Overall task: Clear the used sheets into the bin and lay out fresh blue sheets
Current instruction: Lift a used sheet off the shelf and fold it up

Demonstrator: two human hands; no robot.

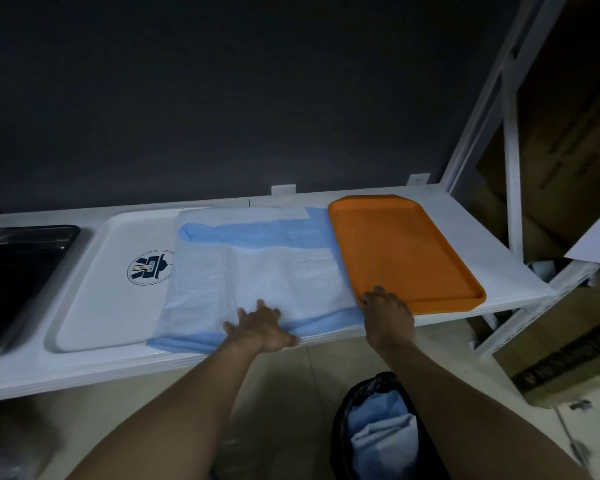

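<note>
A folded sheet [257, 268], white on top with blue edges, lies on the white shelf [499, 275] between a white tray and an orange tray. My left hand [262, 327] rests flat on the sheet's near edge, fingers spread. At the near left corner of the orange tray [402, 251] is my right hand [388, 313], with its fingertips on the rim; whether they curl round it is unclear. Below the shelf, a black bin [371, 403] holds crumpled blue and white sheets [381, 434].
The white tray [111, 285] with a round logo lies left of the sheet, partly under it. A black tray [11, 271] sits at the far left. White rack posts [510, 161] and cardboard boxes [568, 358] stand at the right. A dark wall is behind.
</note>
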